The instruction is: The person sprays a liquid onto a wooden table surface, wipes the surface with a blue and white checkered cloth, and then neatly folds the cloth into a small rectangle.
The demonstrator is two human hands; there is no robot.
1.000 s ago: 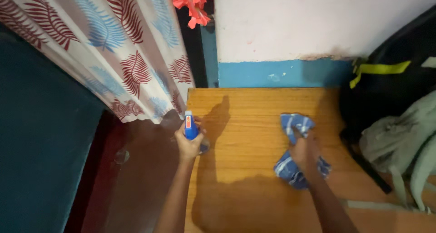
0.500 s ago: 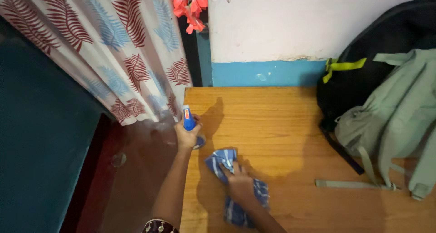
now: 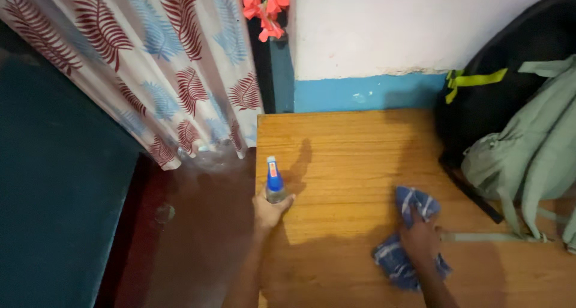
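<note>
- My left hand (image 3: 268, 211) is closed around a small blue spray bottle (image 3: 273, 182), upright at the table's left edge. Risk: the bottle stands so near that edge that a loosened grip or a nudge outward could, in my judgement, drop it to the dark floor (image 3: 198, 236) below.
- My right hand (image 3: 420, 239) presses flat, fingers partly curled, on a blue striped cloth (image 3: 408, 248) at the near right of the wooden table (image 3: 354, 152). Whether it pinches the cloth or only bears down, I cannot tell.
- Risk: a grey-green strap (image 3: 480, 237) lies on the table just beside the cloth; a wide wipe to the right could catch and drag it.
- The grey-green backpack (image 3: 528, 146) and black bag (image 3: 510, 62) crowd the far right; spray drifting that way could wet them.
- The leaf-patterned curtain (image 3: 168, 74) hangs near the bottle's far left; stray mist could reach it.
</note>
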